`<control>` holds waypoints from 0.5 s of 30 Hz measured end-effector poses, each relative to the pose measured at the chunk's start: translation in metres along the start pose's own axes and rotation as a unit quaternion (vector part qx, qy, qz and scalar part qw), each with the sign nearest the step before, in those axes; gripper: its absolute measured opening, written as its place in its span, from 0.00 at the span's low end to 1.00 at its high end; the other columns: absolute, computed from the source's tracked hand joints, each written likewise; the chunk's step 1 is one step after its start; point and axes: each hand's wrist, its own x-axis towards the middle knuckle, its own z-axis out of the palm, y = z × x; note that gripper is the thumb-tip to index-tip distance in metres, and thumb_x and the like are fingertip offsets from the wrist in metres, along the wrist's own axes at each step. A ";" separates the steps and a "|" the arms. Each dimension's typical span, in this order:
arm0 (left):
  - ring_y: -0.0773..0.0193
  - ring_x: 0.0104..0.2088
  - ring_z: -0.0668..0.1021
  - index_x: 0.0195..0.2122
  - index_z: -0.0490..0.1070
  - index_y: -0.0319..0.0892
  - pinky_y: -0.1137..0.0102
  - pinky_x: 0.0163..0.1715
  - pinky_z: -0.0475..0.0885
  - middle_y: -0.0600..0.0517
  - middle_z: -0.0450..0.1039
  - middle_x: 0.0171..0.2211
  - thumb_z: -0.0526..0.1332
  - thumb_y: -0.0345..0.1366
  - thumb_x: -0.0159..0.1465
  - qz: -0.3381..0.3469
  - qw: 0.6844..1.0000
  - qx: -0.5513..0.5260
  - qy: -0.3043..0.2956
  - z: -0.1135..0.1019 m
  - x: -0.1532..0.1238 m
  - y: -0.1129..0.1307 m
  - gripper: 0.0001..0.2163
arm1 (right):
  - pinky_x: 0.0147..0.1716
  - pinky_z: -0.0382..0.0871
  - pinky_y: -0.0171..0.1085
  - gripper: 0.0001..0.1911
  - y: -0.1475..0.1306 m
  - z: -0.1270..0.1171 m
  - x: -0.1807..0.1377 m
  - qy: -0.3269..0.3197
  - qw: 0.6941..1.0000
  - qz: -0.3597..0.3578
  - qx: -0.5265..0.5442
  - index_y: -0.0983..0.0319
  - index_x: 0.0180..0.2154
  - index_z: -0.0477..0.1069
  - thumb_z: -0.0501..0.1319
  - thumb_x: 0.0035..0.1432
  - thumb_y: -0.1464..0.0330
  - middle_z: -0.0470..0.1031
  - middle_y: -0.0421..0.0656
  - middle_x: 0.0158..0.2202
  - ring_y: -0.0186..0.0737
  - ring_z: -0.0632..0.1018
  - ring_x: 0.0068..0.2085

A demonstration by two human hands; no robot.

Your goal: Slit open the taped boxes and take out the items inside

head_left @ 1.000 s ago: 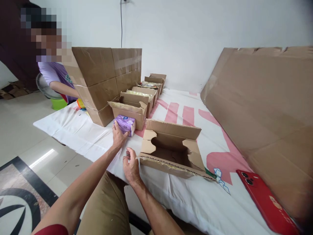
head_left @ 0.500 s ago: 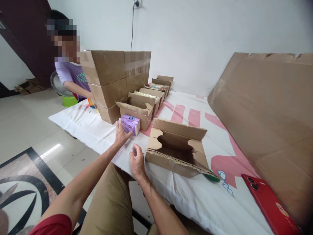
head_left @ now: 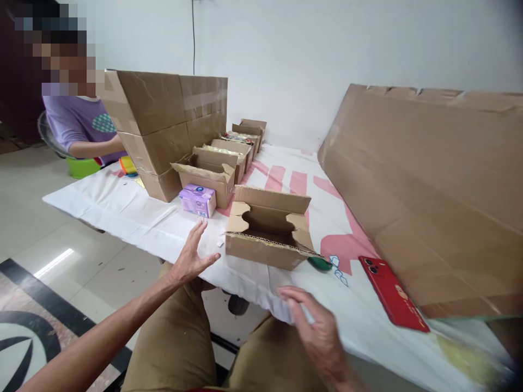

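left hand (head_left: 191,260): fingers spread, empty, near purple tissue pack (head_left: 198,200).
right hand (head_left: 322,337): blurred, loosely spread, empty.
pack: likely light, soft; grip its short sides.

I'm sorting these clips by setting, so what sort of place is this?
Probably a room in a home used for packing. A low surface under a white printed sheet carries a row of small open cardboard boxes, a large taped carton and a purple tissue pack.

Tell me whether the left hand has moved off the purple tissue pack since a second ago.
Yes. The left hand has let go of the purple tissue pack and drawn back toward the table edge, open and empty.
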 end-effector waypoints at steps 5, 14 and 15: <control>0.37 0.71 0.64 0.74 0.49 0.47 0.50 0.58 0.75 0.34 0.50 0.75 0.73 0.59 0.53 -0.118 0.979 -0.158 -0.054 0.028 0.020 0.035 0.54 | 0.38 0.80 0.42 0.21 0.033 -0.048 0.032 0.123 0.983 0.099 -0.099 0.55 0.54 0.76 0.64 0.62 0.56 0.83 0.49 0.51 0.47 0.83 0.43; 0.42 0.65 0.72 0.70 0.60 0.45 0.55 0.61 0.73 0.40 0.68 0.66 0.75 0.57 0.51 -0.029 0.960 -0.275 -0.041 0.032 0.031 0.097 0.48 | 0.55 0.75 0.55 0.34 0.029 -0.009 0.072 0.146 0.989 0.024 -0.008 0.58 0.65 0.67 0.62 0.63 0.49 0.78 0.53 0.56 0.54 0.79 0.56; 0.42 0.66 0.70 0.70 0.60 0.46 0.56 0.62 0.71 0.42 0.66 0.68 0.75 0.57 0.51 -0.006 0.959 -0.282 -0.035 0.030 0.028 0.103 0.48 | 0.56 0.74 0.56 0.32 0.027 -0.014 0.065 0.170 0.985 0.011 -0.035 0.56 0.64 0.68 0.62 0.63 0.50 0.78 0.52 0.56 0.55 0.78 0.58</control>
